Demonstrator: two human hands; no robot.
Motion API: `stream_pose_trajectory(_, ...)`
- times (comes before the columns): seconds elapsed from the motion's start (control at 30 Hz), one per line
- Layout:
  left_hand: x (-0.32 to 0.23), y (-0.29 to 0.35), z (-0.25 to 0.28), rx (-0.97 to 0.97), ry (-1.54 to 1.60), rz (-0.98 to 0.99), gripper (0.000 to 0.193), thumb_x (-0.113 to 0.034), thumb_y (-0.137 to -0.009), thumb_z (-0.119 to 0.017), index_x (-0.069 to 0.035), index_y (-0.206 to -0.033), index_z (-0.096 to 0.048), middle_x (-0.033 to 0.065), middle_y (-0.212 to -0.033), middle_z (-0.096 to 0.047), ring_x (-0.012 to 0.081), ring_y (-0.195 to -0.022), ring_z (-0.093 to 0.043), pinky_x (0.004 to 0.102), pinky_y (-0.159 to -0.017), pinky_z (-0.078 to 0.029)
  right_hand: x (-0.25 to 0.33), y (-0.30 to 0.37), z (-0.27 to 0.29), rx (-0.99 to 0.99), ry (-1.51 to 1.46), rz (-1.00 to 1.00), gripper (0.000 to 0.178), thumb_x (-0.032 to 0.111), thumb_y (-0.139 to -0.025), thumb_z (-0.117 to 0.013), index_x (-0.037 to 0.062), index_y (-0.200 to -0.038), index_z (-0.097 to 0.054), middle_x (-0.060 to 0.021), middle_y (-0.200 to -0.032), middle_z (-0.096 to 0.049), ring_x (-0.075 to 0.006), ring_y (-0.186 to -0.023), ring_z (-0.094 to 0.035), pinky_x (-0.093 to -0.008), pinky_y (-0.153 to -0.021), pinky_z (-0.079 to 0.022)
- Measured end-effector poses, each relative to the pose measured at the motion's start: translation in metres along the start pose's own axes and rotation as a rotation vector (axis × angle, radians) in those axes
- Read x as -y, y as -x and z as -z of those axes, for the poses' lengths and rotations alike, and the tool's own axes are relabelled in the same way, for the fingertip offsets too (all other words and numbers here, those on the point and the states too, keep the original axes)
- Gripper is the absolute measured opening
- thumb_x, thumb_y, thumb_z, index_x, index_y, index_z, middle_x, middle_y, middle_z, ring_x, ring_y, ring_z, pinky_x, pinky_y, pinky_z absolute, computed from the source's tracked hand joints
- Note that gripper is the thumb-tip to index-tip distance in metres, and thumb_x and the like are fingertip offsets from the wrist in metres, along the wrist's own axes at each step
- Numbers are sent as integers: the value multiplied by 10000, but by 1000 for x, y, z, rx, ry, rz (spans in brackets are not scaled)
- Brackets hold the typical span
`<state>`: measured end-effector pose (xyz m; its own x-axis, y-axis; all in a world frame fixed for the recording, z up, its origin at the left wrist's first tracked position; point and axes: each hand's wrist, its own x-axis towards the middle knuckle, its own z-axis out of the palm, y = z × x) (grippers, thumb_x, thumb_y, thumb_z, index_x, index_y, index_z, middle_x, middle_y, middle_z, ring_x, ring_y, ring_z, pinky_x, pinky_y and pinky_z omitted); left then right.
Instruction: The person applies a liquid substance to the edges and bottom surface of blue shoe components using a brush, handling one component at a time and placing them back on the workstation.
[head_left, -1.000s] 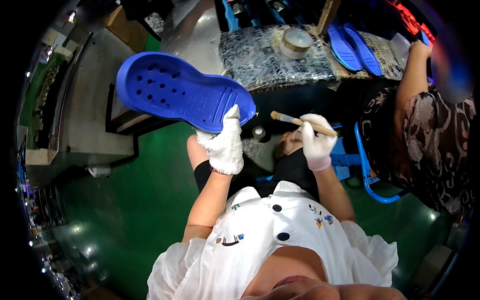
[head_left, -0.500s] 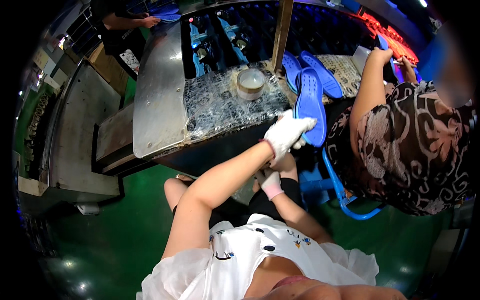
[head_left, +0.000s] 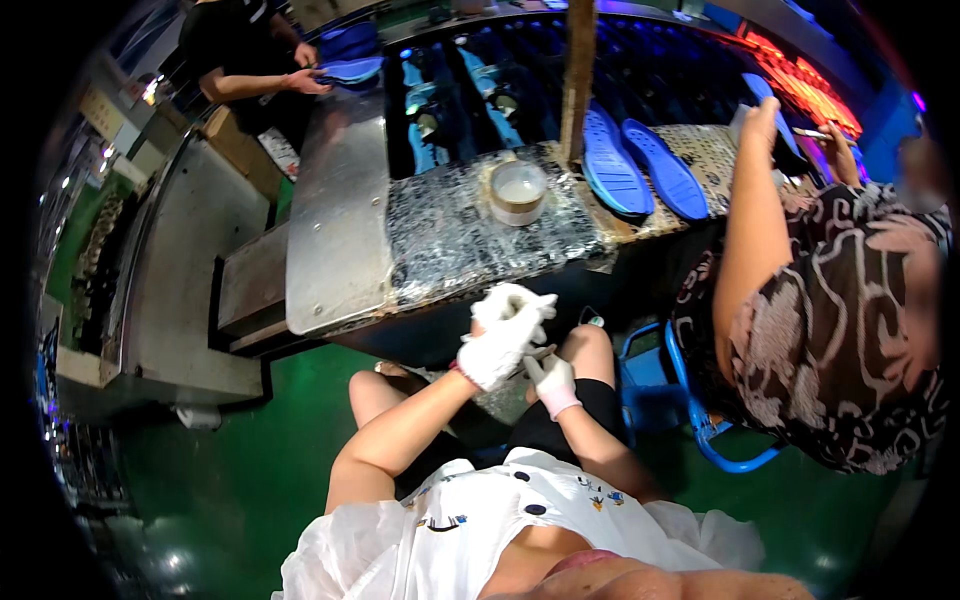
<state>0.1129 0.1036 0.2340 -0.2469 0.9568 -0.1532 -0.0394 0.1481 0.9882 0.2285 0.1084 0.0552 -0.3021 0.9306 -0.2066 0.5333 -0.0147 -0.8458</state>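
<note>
My left hand (head_left: 507, 335), in a white glove, is in front of the table edge above my lap, with its fingers loosely bent and apart and nothing visible in them. Close below it is my right hand (head_left: 551, 381), in a white glove with a pink cuff. Its fingers are drawn together near the left hand; whatever they hold, if anything, is too small to make out. Blue shoe soles (head_left: 616, 170) lie on the table beyond, beside a wooden post, with another blue sole (head_left: 664, 170) to their right.
A round tub (head_left: 517, 192) stands on the plastic-wrapped table end (head_left: 440, 235). Behind runs a conveyor with dark racks (head_left: 460, 95). On the right a co-worker (head_left: 820, 310) holds a blue sole beside a blue stool (head_left: 690, 400). Another person (head_left: 245, 75) handles blue soles at far left.
My left hand has let go of the blue sole, now lying on the table, and has come back left and nearer above my lap. The far-left person has moved further into view.
</note>
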Motion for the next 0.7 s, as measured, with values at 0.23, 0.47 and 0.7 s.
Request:
stream_pose_trajectory(0.23,11,-1,140,-725,-189,-540,212,-91,-841,-631,-13,-1019,-548,47,-867,-595,109,-728,-568,238,-658,-483,-6,-5,-10,36,-148,0,296,316,-838,-544,45,-871,-659,-111,-717,-662,-219,-679,-645,-330,-648,-491)
stream_pose_trajectory(0.47,2,-3,188,-860,-1046,-548,770,-256,-689,-763,-63,-1328,-381,225,-1381,-301,389,-1241,-348,443,-1004,-330,-20,-9,-16,33,-120,4,302,319,-833,-543,46,-883,-663,-119,-746,-664,-256,-740,-643,-345,-691,-485)
stream_pose_trajectory(0.7,4,-45,212,-677,-1450,-418,604,-441,-830,-539,-149,-1340,-399,159,-1418,-306,388,-1323,-225,533,-1069,-143,-30,-9,-16,23,-77,55,312,325,-836,-539,43,-889,-662,-139,-760,-663,-281,-744,-646,-355,-689,-489)
